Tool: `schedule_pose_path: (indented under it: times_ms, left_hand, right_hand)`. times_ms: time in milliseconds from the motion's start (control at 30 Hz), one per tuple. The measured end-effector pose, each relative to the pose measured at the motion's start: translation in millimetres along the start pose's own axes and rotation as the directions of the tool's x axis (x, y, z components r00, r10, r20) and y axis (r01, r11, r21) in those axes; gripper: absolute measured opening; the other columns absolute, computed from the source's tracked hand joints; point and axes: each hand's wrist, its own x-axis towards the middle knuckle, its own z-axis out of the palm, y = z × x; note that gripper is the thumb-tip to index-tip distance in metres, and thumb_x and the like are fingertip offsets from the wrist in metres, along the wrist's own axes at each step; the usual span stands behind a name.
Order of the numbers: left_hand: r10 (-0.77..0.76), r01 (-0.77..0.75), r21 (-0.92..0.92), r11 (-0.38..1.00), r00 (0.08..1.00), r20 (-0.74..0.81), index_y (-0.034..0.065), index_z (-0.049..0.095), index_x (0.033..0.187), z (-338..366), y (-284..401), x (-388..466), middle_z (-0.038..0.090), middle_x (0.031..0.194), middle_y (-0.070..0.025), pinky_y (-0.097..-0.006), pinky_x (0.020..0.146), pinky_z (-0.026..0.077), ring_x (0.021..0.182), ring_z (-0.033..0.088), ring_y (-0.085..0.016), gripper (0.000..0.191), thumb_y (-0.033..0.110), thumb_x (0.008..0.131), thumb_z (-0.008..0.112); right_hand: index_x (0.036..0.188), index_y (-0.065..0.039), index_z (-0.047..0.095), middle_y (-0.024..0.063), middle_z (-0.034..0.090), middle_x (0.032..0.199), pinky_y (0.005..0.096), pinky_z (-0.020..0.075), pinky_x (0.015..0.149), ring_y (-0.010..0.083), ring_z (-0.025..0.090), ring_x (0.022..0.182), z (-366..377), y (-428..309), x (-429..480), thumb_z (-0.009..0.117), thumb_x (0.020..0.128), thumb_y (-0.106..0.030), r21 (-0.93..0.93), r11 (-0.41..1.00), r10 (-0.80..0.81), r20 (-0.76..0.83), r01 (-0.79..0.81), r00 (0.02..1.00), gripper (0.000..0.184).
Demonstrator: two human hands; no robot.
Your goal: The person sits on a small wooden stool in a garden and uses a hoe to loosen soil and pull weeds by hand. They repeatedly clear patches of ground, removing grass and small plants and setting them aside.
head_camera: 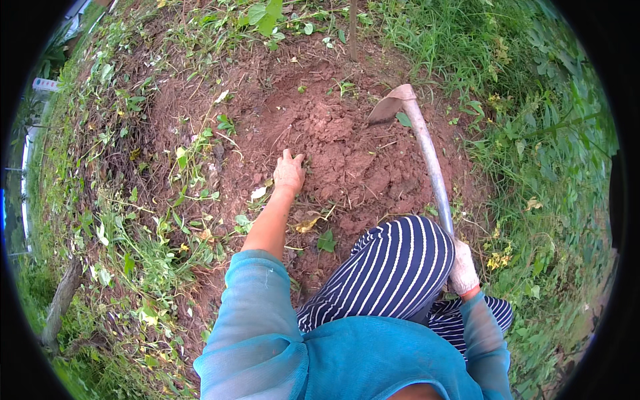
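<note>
My bare left hand reaches down to the left side of a patch of loose reddish soil. Its fingers are a little apart, and nothing shows in them; its palm side is hidden. A white knitted glove covers my right hand, which is closed around the handle of a hoe beside my knee. From there the handle runs forward to the metal hoe blade, whose edge rests on the soil at the right. My knee in striped trousers hides part of the lower handle.
A thin upright stem stands beyond the dug soil. Tall grass and weeds border the right side. Pulled weeds and vines lie at the left, near a tree trunk. A small sign with writing stands at the far left.
</note>
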Motion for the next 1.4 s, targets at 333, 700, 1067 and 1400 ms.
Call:
schedule_pose_path:
  times_ms: [333,700,1067,1400]
  left_hand:
    - [-0.083,0.063,-0.230,0.971,0.994,-0.077,0.0047,0.064,0.098,11,-25,32,0.064,0.092,-0.0217,-0.0458,0.081,0.045,0.091,0.059,-0.039,0.041,0.039,0.093,0.042]
    - [-0.484,0.260,-0.829,0.496,0.875,-0.015,-0.0022,0.060,0.075,34,-42,42,0.051,0.061,-0.0041,-0.0339,0.057,0.038,0.059,0.042,-0.016,0.044,0.037,0.093,0.049]
    - [-0.406,0.027,-0.968,0.250,0.910,-0.079,0.0083,0.041,0.058,-17,6,-12,0.036,0.053,0.0065,-0.0280,0.045,0.022,0.049,0.029,-0.007,0.046,0.036,0.095,0.049]
    - [0.109,-0.172,-0.711,0.682,0.985,-0.134,0.0058,0.060,0.103,-45,93,-25,0.051,0.060,0.0001,-0.0309,0.049,0.038,0.052,0.043,-0.010,0.021,0.022,0.092,0.054]
  right_hand:
    - [0.114,-0.011,0.057,0.0195,0.061,0.079,0.0425,0.0512,0.064,0.0356,0.063,0.073,31,60,-4,0.053,0.082,-0.015,-0.280,0.960,-0.014,0.047,0.027,0.999,0.033]
    - [0.058,-0.013,0.044,-0.0011,0.038,0.045,0.0226,0.0251,0.033,0.0106,0.032,0.033,30,-29,-37,0.055,0.082,-0.058,0.693,0.549,0.669,-0.030,-0.467,0.742,0.052]
    - [0.109,-0.004,0.059,0.0032,0.061,0.087,0.0237,0.0468,0.067,0.0115,0.057,0.076,28,-24,-11,0.057,0.087,-0.041,0.755,0.529,0.656,-0.075,-0.387,0.751,0.043]
    - [0.110,-0.005,0.057,0.0092,0.063,0.091,0.0305,0.0479,0.070,0.0199,0.061,0.079,38,-10,-14,0.052,0.088,-0.019,0.203,0.963,0.199,-0.085,-0.179,0.976,0.026]
